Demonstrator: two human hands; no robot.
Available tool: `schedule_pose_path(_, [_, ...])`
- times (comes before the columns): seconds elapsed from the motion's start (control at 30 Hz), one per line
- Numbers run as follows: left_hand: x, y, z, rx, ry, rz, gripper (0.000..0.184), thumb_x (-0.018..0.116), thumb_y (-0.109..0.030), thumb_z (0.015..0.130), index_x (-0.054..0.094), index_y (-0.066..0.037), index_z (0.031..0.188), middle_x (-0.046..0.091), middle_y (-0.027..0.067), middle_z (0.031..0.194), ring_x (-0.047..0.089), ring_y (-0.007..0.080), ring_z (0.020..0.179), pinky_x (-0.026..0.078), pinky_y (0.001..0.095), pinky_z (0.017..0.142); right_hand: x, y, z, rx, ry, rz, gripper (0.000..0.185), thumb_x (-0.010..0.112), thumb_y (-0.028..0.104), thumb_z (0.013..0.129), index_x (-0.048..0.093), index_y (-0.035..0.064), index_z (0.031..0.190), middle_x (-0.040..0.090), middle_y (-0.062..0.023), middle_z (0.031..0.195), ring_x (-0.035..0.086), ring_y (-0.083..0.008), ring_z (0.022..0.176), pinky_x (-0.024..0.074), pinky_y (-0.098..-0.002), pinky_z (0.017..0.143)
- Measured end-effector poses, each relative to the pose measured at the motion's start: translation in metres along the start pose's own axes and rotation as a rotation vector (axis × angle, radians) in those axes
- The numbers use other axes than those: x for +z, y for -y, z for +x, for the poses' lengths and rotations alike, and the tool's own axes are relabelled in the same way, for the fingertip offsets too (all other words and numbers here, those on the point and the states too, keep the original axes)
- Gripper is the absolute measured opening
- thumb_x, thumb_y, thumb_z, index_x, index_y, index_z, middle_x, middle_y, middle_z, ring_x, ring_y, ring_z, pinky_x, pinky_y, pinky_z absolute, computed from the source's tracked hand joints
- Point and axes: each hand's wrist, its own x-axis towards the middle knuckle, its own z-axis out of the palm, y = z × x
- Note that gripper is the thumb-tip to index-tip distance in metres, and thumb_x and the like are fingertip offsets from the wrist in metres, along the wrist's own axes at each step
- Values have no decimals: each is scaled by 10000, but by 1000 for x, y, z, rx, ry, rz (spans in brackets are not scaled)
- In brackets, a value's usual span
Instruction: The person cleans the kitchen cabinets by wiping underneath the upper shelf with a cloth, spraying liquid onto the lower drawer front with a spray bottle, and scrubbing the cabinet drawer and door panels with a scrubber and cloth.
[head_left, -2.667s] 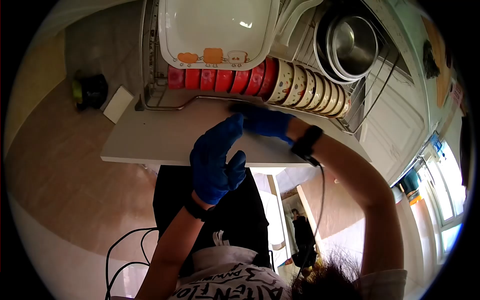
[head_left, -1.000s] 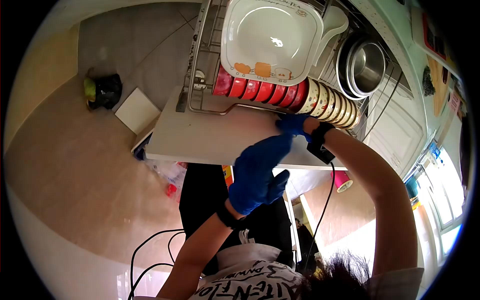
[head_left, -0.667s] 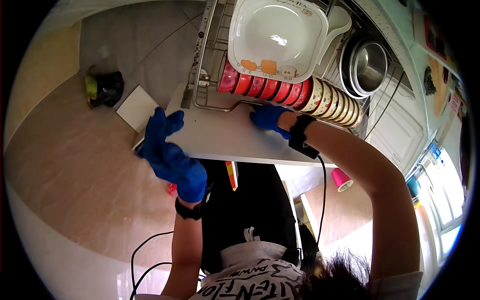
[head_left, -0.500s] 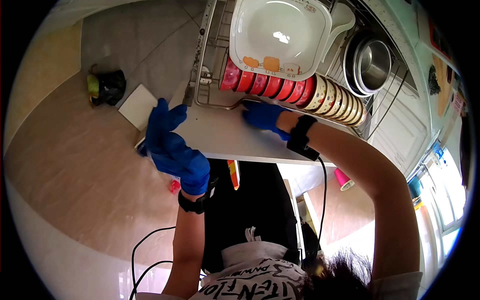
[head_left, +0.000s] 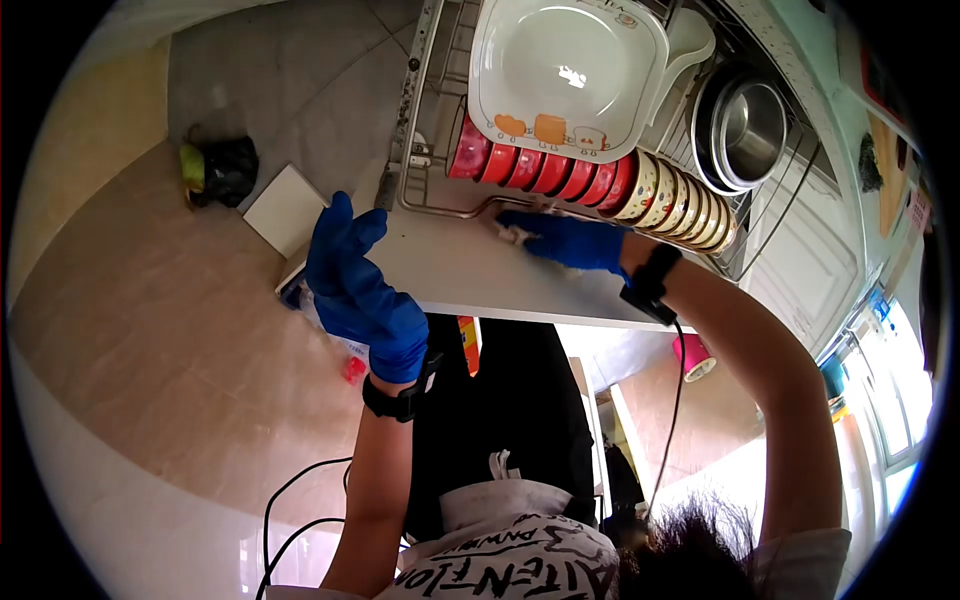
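Observation:
Both my hands wear blue gloves. My right hand (head_left: 575,242) presses a pale, crumpled cloth (head_left: 513,233) against the white drawer front (head_left: 450,262), just below the wire basket's rim; most of the cloth is hidden under the glove. My left hand (head_left: 360,275) is raised at the left end of the drawer front, fingers apart, holding nothing. Above my right hand, a row of red bowls (head_left: 525,170) and cream patterned bowls (head_left: 680,205) stands on edge in the wire basket (head_left: 455,211). A square white dish (head_left: 570,75) lies behind them.
Metal pots (head_left: 748,135) and a white ladle-like utensil (head_left: 690,45) sit in the basket's right part. On the floor at left are a black bag (head_left: 228,172) and a pale square panel (head_left: 285,210). A pink spool-like object (head_left: 692,357) is at lower right. Cables trail from both wrists.
My right hand has slid a little to the right along the drawer front, and the cloth now shows at its fingertips. My left hand stays raised, with little change.

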Motion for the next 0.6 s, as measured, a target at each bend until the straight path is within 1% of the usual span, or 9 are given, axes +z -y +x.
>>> schedule_pose_path(0.03, [1, -1, -1, 6, 0, -3, 544, 264, -435, 913, 575, 12, 922, 536, 147, 1094, 568, 220, 893, 450, 307, 764, -2, 3, 2, -3, -6, -1, 410, 389, 230, 885, 373, 148, 1286, 540, -85, 1132, 522, -183, 1011, 390, -286, 877])
schedule_pose_path(0.1, [4, -2, -3, -104, -31, -178, 562, 255, -455, 913, 561, 15, 951, 531, 147, 1102, 570, 213, 886, 455, 298, 752, -4, 3, 9, 39, -120, -310, 393, 377, 232, 879, 395, 145, 1262, 567, -79, 1072, 560, -186, 903, 424, -287, 806])
schedule_pose_path(0.17, [2, -3, -4, -91, -33, -163, 551, 259, -455, 912, 557, 5, 968, 531, 147, 1100, 567, 212, 893, 459, 299, 745, 3, -1, 15, 145, -83, -174, 371, 369, 266, 870, 436, 144, 1214, 562, -71, 1085, 553, -194, 887, 417, -271, 798])
schedule_pose_path(0.27, [2, -5, -1, -49, -4, -142, 519, 264, -445, 911, 553, -23, 998, 530, 146, 1099, 562, 212, 902, 463, 300, 739, 14, 23, 19, 272, -250, -246, 351, 381, 292, 860, 475, 155, 1169, 555, -64, 1098, 532, -203, 930, 400, -269, 824])
schedule_pose_path(0.33, [1, -3, -2, -28, 14, -106, 497, 265, -435, 912, 552, -41, 1011, 530, 146, 1100, 561, 213, 905, 463, 298, 740, 15, 28, 28, 175, -149, -303, 387, 411, 308, 849, 463, 175, 1209, 542, -79, 1127, 510, -215, 1008, 381, -291, 869])
schedule_pose_path(0.47, [1, 3, 0, 84, -14, -128, 439, 267, -380, 919, 559, -59, 985, 542, 139, 1081, 544, 235, 948, 448, 312, 779, 31, 62, 7, 95, -231, -601, 402, 431, 303, 855, 445, 183, 1239, 521, -87, 1168, 498, -239, 1050, 360, -351, 904])
schedule_pose_path(0.53, [-2, 0, -1, 122, -7, -131, 424, 275, -366, 918, 560, -59, 975, 548, 136, 1070, 536, 243, 968, 443, 317, 791, 39, 101, -5, -17, -143, -134, 432, 450, 295, 889, 391, 145, 1290, 433, -96, 1263, 429, -225, 1125, 309, -362, 965])
schedule_pose_path(0.57, [-5, 0, -1, 101, 12, -101, 414, 289, -364, 912, 554, -51, 974, 553, 136, 1060, 526, 246, 989, 442, 325, 796, 51, 99, 2, -211, -111, 23, 416, 475, 220, 889, 396, 106, 1282, 447, -97, 1259, 426, -196, 1128, 295, -351, 979])
schedule_pose_path(0.6, [-7, -1, 0, 82, 31, -74, 406, 303, -361, 907, 548, -44, 972, 558, 137, 1050, 516, 250, 1010, 441, 332, 800, 63, 96, 14, -525, -156, 32, 388, 496, 166, 875, 433, 66, 1244, 435, -115, 1273, 433, -226, 1140, 306, -350, 981])
